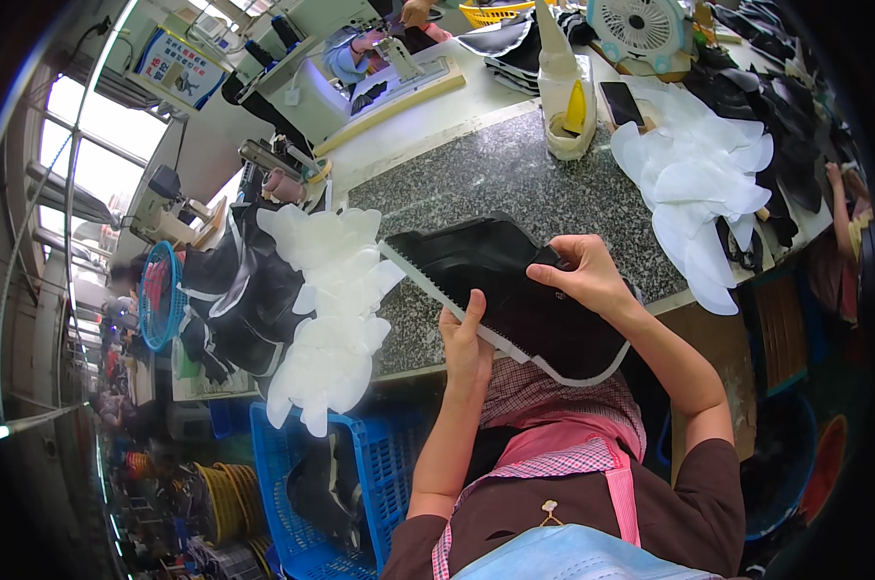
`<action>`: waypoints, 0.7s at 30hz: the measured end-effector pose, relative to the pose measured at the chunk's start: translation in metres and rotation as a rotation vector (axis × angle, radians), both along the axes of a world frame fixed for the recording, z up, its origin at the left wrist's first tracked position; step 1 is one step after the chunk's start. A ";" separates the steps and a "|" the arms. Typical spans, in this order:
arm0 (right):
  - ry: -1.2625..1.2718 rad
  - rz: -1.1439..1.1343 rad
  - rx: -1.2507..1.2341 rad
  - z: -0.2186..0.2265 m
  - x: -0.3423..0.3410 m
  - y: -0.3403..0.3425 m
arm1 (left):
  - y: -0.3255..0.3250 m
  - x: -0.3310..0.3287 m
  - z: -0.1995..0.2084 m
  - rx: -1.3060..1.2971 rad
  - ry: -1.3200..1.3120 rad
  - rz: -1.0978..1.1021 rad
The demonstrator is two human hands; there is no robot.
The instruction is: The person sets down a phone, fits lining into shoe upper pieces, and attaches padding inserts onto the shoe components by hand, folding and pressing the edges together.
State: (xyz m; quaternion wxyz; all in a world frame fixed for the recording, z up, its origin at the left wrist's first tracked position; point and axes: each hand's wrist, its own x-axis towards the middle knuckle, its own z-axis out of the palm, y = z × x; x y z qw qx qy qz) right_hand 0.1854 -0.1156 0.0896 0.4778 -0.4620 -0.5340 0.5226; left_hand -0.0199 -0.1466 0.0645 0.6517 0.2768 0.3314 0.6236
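Note:
A black shoe upper [515,290] with a pale, notched lower edge is held tilted above the front of the worktable. My left hand [467,340] grips its near edge, thumb on top and the other fingers hidden underneath. At the upper right side, my right hand [584,275] pinches a small black piece of the upper between thumb and fingers. Left of my hands lies a heap of white translucent shaped sheets [336,309]. A second heap of such white sheets [694,174] spreads over the table's right side.
The table has a speckled granite slab [457,179]. Behind it stand a glue pot [568,116] with a yellow piece, a phone [621,103] and a fan [641,31]. More black uppers [249,290] lie at left. A blue crate [312,483] sits below; a co-worker's hand [365,43] is at a sewing machine.

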 end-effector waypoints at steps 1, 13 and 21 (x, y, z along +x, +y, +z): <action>-0.054 0.002 0.018 -0.003 0.001 -0.001 | -0.003 0.000 -0.004 0.012 -0.020 0.004; -0.290 0.176 0.410 0.014 0.005 0.013 | -0.053 -0.016 -0.007 -0.007 0.483 0.305; -0.410 0.490 0.391 0.024 -0.023 -0.009 | -0.016 -0.045 0.074 0.677 1.329 -0.183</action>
